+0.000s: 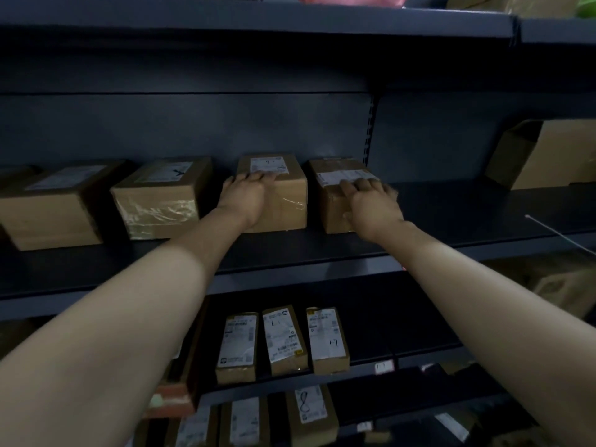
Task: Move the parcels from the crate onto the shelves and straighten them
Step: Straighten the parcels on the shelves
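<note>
Several brown cardboard parcels stand in a row on the dark middle shelf (451, 204). My left hand (246, 198) lies against the front left of the parcel with a white label (283, 191), fingers laid over its top edge. My right hand (371, 204) rests on the neighbouring parcel (332, 195) to the right, fingers spread on its top and thumb against its front face. Two more parcels, a taped one (161, 198) and a bigger one (54, 204), stand further left. The crate is out of sight.
A large open carton (548, 156) stands at the right end of the same shelf, with a thin white stick (558, 237) in front of it. The shelf below holds three slim labelled parcels (280, 340). More parcels lie lower down. A pink bag (351, 0) sits on the top shelf.
</note>
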`<action>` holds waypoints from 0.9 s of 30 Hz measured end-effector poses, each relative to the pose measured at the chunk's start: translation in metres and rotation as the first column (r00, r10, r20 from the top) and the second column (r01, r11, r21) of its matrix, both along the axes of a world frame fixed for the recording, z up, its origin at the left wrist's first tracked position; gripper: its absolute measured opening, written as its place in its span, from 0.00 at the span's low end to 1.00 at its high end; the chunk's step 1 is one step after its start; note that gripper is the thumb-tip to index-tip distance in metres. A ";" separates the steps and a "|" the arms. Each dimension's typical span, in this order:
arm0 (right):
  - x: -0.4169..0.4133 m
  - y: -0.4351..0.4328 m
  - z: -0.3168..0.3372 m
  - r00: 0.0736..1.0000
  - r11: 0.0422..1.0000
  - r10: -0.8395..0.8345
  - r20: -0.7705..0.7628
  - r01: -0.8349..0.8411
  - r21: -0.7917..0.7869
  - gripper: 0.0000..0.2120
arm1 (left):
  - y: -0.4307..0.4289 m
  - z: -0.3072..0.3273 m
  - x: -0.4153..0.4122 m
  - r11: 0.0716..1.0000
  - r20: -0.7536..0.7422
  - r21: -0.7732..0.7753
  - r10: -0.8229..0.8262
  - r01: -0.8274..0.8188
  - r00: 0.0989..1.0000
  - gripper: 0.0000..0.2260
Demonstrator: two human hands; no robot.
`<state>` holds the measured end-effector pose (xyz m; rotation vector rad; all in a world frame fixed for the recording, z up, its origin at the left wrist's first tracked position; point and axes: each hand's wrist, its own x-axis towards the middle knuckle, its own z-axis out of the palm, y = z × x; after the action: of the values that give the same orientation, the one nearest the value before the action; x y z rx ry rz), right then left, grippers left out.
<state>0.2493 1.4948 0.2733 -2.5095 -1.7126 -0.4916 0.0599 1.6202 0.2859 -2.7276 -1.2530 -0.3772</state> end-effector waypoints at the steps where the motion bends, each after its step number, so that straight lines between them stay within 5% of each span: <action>1: -0.003 -0.004 0.001 1.000 1.000 0.012 0.006 -0.012 0.013 0.33 | -0.001 0.002 0.001 1.000 -0.018 -0.005 0.003 -0.003 1.000 0.29; 9: -0.023 -0.045 0.017 0.999 0.995 0.037 0.036 -0.040 0.092 0.26 | -0.028 0.001 -0.001 0.998 0.038 0.069 0.005 -0.008 0.999 0.32; 17: -0.109 -0.088 -0.003 0.972 0.973 0.204 -0.115 -0.187 0.137 0.18 | -0.105 -0.008 -0.058 0.956 0.233 0.218 -0.247 0.197 0.941 0.17; 21: -0.139 -0.100 -0.042 0.964 0.967 0.253 -0.076 -0.253 0.008 0.14 | -0.142 -0.038 -0.086 0.950 0.263 0.100 -0.313 0.297 0.913 0.14; 27: -0.140 -0.099 -0.116 0.974 0.968 0.134 -0.181 -0.168 -0.186 0.17 | -0.128 -0.126 -0.090 0.917 0.095 -0.254 -0.293 0.307 0.952 0.15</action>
<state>0.1097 1.3954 0.1578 -2.4361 -1.9543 -0.0979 -0.0300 1.4917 0.1595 -3.1736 -0.9534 -0.3339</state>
